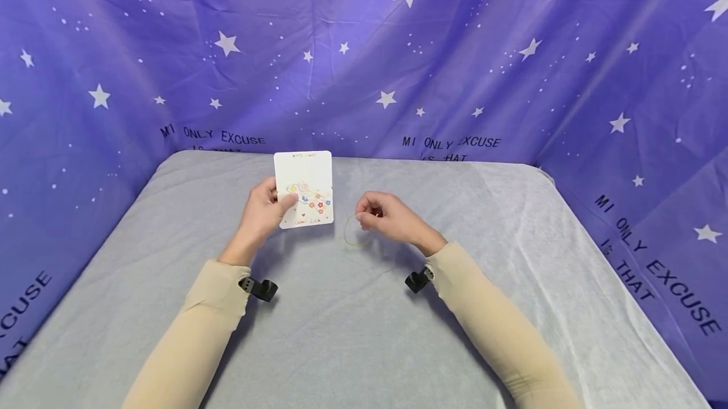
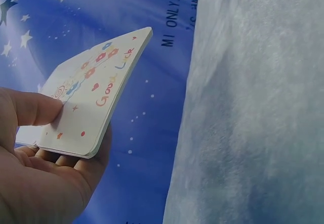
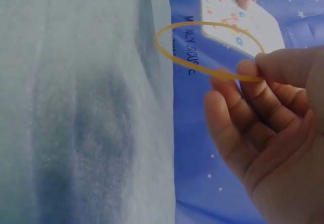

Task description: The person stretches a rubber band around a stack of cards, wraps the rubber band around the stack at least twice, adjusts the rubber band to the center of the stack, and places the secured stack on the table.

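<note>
A small white notebook (image 1: 304,172) with "Good Luck" lettering and colourful flowers stands raised above the table in the head view. My left hand (image 1: 260,214) grips it by its left side, thumb across the printed face and fingers behind. In the left wrist view, the notebook (image 2: 109,75) shows layered edges. To its right, my right hand (image 1: 396,219) pinches a thin yellow rubber band (image 3: 233,76) between thumb and index finger. The band hangs as a loose loop, apart from the notebook. The other right fingers curve loosely below the pinch in the right wrist view.
A grey cloth covers the table (image 1: 341,346) beneath both hands. Purple-blue curtains (image 1: 341,11) with white stars and black lettering enclose the back and sides. A small black wrist camera (image 1: 263,289) is strapped at the left cuff, another black camera (image 1: 418,280) at the right.
</note>
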A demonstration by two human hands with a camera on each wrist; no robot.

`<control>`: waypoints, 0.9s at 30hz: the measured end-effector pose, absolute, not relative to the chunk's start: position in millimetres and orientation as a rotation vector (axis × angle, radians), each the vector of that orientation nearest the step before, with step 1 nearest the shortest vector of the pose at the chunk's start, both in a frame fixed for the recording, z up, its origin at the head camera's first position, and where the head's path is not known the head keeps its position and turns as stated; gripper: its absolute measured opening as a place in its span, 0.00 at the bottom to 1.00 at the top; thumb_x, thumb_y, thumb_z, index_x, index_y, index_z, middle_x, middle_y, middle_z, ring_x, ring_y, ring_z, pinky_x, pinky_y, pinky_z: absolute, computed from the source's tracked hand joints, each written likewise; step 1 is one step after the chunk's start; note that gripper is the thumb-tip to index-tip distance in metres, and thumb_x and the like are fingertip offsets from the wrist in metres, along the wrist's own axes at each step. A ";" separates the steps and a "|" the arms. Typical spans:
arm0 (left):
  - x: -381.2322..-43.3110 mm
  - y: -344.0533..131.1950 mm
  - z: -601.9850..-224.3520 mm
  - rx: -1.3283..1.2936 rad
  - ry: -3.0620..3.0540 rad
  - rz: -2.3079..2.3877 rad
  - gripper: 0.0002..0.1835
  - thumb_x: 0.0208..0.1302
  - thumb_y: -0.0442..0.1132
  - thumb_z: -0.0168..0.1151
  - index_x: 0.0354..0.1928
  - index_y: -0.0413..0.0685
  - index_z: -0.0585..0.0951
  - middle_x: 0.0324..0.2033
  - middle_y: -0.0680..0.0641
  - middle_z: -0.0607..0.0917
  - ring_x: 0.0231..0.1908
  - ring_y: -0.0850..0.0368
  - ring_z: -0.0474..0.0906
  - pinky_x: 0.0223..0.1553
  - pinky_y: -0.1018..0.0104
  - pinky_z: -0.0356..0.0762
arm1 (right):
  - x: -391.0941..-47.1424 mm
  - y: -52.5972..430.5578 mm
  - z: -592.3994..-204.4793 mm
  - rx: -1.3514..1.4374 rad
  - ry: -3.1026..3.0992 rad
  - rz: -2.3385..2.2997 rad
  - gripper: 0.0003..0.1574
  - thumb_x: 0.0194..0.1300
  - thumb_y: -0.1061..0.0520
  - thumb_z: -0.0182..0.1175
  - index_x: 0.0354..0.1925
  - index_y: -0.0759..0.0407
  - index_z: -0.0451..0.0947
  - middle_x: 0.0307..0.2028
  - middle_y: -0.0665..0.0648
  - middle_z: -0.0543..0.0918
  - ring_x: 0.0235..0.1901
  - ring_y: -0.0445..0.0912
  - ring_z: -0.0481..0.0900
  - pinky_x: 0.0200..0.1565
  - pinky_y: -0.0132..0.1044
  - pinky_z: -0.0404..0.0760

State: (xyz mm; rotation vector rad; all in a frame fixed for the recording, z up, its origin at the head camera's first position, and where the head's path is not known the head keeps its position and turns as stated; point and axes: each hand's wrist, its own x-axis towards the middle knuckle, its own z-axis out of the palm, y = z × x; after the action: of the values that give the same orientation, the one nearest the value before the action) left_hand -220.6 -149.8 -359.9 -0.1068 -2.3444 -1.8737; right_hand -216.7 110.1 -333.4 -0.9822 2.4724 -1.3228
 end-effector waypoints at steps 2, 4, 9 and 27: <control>-219.0 -147.0 -358.6 -0.114 -2.357 -1.870 0.13 0.58 0.30 0.56 0.46 0.32 0.73 0.34 0.32 0.81 0.26 0.54 0.80 0.25 0.66 0.78 | -215.0 112.3 -333.7 -0.980 2.495 -1.318 0.03 0.60 0.66 0.53 0.33 0.67 0.72 0.26 0.63 0.77 0.26 0.51 0.75 0.27 0.34 0.73; -214.7 -142.8 -354.6 -0.138 -2.365 -1.856 0.13 0.58 0.29 0.56 0.45 0.31 0.72 0.33 0.31 0.81 0.27 0.50 0.80 0.25 0.63 0.79 | -213.3 114.1 -333.3 -0.985 2.516 -1.322 0.03 0.60 0.66 0.53 0.33 0.67 0.73 0.26 0.63 0.77 0.26 0.52 0.75 0.26 0.34 0.73; -207.7 -134.5 -352.9 -0.208 -2.363 -1.825 0.12 0.58 0.28 0.56 0.44 0.33 0.73 0.31 0.32 0.82 0.29 0.44 0.81 0.24 0.62 0.79 | -211.3 117.3 -333.2 -0.969 2.542 -1.358 0.03 0.60 0.66 0.54 0.33 0.67 0.74 0.24 0.64 0.77 0.27 0.56 0.76 0.24 0.33 0.71; -208.1 -114.2 -377.3 -0.553 -2.437 -1.583 0.12 0.57 0.28 0.57 0.44 0.41 0.75 0.31 0.42 0.84 0.28 0.52 0.81 0.26 0.66 0.78 | -216.7 107.9 -312.8 -0.961 2.556 -1.519 0.05 0.62 0.63 0.54 0.35 0.66 0.73 0.19 0.64 0.75 0.18 0.61 0.74 0.14 0.38 0.72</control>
State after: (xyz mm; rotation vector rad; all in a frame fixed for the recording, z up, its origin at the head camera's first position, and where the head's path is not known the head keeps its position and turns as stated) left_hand -208.1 -114.2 -377.3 -0.5531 -2.4374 -1.5832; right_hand -216.7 107.9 -312.8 -0.9613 2.5559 -1.5192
